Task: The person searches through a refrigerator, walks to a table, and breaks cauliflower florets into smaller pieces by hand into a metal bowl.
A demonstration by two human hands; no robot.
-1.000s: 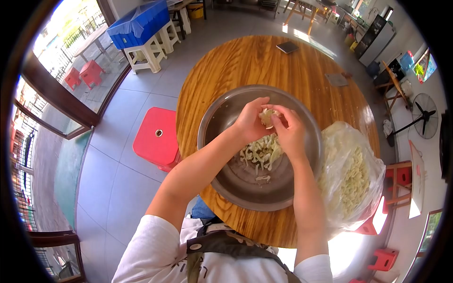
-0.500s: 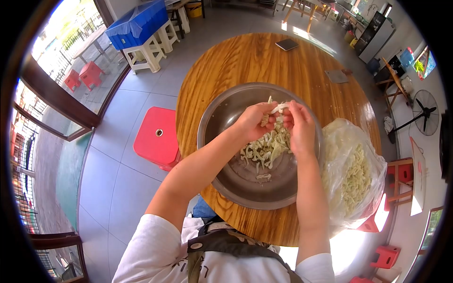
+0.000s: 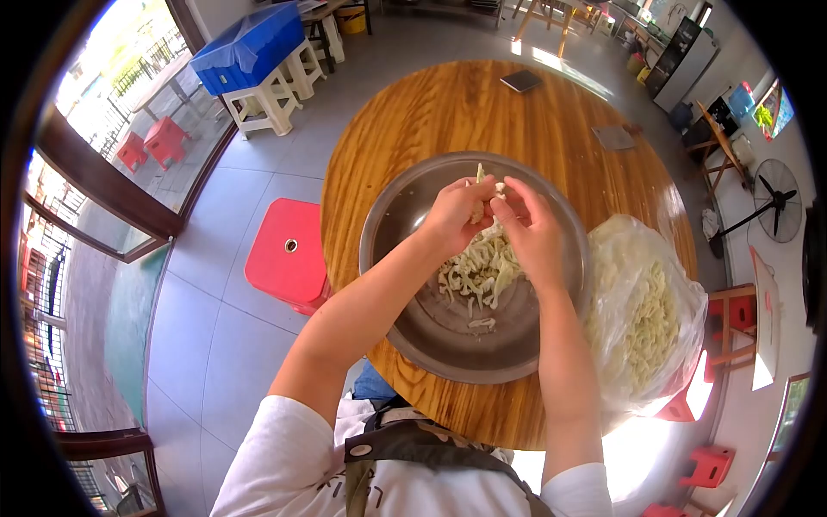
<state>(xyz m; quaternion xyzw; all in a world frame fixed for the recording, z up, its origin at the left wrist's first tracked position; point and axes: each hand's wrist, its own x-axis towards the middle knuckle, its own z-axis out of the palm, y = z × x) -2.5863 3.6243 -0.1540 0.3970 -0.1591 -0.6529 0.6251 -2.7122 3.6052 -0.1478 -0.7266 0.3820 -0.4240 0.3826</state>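
Over a wide steel bowl, my left hand is closed around a piece of cauliflower, its pale stem sticking up past the fingers. My right hand meets it from the right, thumb and fingers bent around a small white bit at the fingertips, which are partly hidden. Below both hands, a heap of cauliflower pieces with pale green stems lies in the bowl. One loose scrap rests apart, nearer to me.
Right of the bowl, a clear plastic bag holds many pale green pieces. A dark flat object and a grey flat blade-like piece lie on the round wooden table. A red stool stands at left.
My right hand has turned and its fingers have shifted left over the left hand's fingertips. The cauliflower piece now points upright from my left hand.
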